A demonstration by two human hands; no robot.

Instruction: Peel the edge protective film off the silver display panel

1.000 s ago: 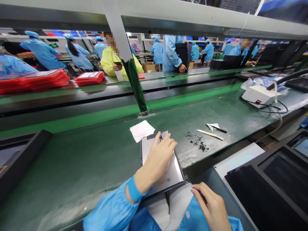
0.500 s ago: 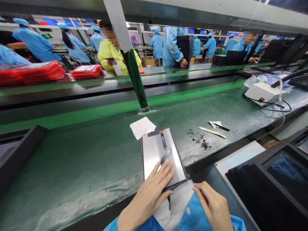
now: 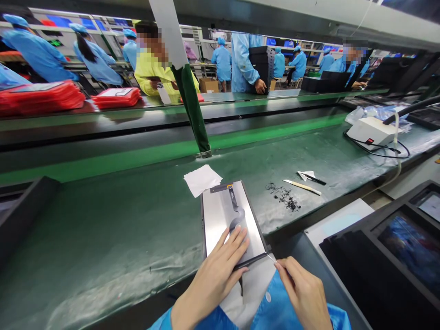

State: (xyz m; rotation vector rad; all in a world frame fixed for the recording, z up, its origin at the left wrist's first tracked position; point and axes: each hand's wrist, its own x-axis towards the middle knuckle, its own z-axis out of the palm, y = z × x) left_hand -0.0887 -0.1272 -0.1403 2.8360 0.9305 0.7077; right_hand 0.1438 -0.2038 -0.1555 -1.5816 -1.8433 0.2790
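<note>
A display panel (image 3: 220, 215) with a silvery back, black edges and a curved ribbon cable (image 3: 237, 213) lies on the green bench, its near end at the bench's edge. My left hand (image 3: 220, 266) rests flat on the lower part of the panel, fingers stretched out and thumb at the near edge. Slim metal tweezers (image 3: 272, 259) are pinched in my right hand (image 3: 300, 284), their tips at the panel's near right corner. Most of the tweezers is hidden by my fingers. White paper sheets (image 3: 202, 180) lie at the panel's far left corner.
To the right lie black scraps (image 3: 287, 199), a pale pointed stick (image 3: 302, 187) and a black tool (image 3: 315, 178). A white box with cables (image 3: 373, 132) stands farther right. Black trays (image 3: 374, 256) sit at the lower right. A green post (image 3: 192, 112) rises ahead; several co-workers sit beyond.
The view has shifted slightly. My left hand keeps its place on the panel, while the tweezers in my right hand have moved very slightly at the corner.
</note>
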